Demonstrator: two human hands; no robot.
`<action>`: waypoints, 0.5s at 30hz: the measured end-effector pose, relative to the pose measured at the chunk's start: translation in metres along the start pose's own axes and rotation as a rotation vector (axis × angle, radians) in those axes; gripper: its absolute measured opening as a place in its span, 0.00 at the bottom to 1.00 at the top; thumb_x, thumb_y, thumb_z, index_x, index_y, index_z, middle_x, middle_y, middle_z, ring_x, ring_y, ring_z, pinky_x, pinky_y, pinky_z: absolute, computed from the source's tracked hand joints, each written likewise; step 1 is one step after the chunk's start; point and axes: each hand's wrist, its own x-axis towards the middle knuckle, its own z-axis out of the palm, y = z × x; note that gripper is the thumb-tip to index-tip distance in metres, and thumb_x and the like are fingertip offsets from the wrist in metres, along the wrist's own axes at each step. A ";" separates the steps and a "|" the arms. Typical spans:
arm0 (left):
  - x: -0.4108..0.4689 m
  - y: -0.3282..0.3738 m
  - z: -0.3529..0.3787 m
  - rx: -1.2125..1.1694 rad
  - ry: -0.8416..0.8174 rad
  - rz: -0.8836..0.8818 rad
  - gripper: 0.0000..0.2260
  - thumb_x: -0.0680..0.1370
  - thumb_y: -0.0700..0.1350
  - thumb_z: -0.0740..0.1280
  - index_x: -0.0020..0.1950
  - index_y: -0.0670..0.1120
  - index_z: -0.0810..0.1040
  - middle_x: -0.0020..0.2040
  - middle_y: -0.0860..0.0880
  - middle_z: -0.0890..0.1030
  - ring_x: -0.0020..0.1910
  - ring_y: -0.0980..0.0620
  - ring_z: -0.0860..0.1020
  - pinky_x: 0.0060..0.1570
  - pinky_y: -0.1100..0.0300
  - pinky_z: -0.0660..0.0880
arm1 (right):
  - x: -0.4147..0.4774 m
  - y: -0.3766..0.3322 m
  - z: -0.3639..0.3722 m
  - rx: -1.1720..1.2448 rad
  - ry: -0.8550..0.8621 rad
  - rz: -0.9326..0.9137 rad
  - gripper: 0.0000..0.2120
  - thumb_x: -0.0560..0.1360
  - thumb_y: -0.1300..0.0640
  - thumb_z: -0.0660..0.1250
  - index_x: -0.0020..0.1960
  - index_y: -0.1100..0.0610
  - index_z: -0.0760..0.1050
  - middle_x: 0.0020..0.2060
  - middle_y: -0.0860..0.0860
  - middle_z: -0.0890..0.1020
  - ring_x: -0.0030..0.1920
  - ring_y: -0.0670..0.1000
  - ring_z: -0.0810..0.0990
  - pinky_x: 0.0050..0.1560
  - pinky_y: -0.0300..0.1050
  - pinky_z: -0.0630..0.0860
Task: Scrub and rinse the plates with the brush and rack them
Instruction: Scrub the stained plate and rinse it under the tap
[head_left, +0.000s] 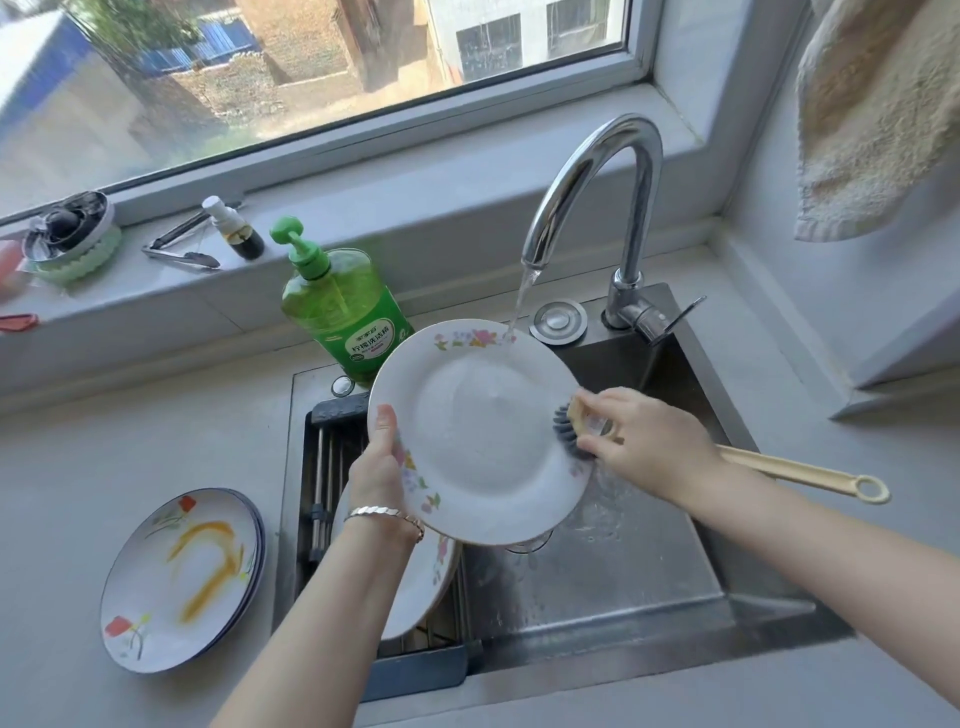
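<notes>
My left hand (378, 457) grips the left rim of a white floral plate (467, 431), tilted over the sink under running water. My right hand (649, 441) holds a brush (571, 431) near its dark bristle head, which presses on the plate's right rim; its cream handle (800, 473) sticks out to the right. White floral plates (426, 587) lie on the roll-up rack (332, 467) over the sink's left side. On the counter at left lies a stack of dirty plates (182, 577), the top one smeared with orange sauce.
The chrome tap (618, 192) runs a stream onto the plate's top rim. A green dish soap bottle (337, 306) stands behind the steel sink (623, 571). Tongs (182, 244), a small bottle (234, 228) and a lid lie on the sill. A towel (878, 114) hangs at upper right.
</notes>
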 end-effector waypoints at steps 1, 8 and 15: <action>0.001 0.000 0.000 -0.019 0.005 0.011 0.11 0.77 0.56 0.62 0.49 0.52 0.79 0.52 0.48 0.82 0.50 0.43 0.80 0.56 0.43 0.74 | -0.003 0.000 0.000 -0.023 -0.004 0.006 0.25 0.76 0.43 0.62 0.71 0.41 0.62 0.67 0.39 0.69 0.63 0.45 0.73 0.54 0.40 0.70; 0.003 -0.002 0.005 0.006 0.077 0.030 0.15 0.73 0.59 0.66 0.38 0.49 0.82 0.47 0.48 0.84 0.51 0.42 0.80 0.57 0.42 0.74 | -0.019 -0.015 0.001 0.020 -0.086 -0.137 0.25 0.76 0.42 0.61 0.72 0.41 0.62 0.69 0.39 0.68 0.66 0.44 0.70 0.60 0.42 0.71; -0.002 -0.009 0.020 -0.036 0.025 0.024 0.16 0.74 0.58 0.64 0.45 0.47 0.81 0.49 0.45 0.84 0.52 0.41 0.80 0.59 0.40 0.73 | -0.048 -0.060 0.012 0.102 -0.130 -0.410 0.25 0.75 0.40 0.61 0.71 0.40 0.63 0.67 0.38 0.69 0.62 0.47 0.75 0.57 0.43 0.72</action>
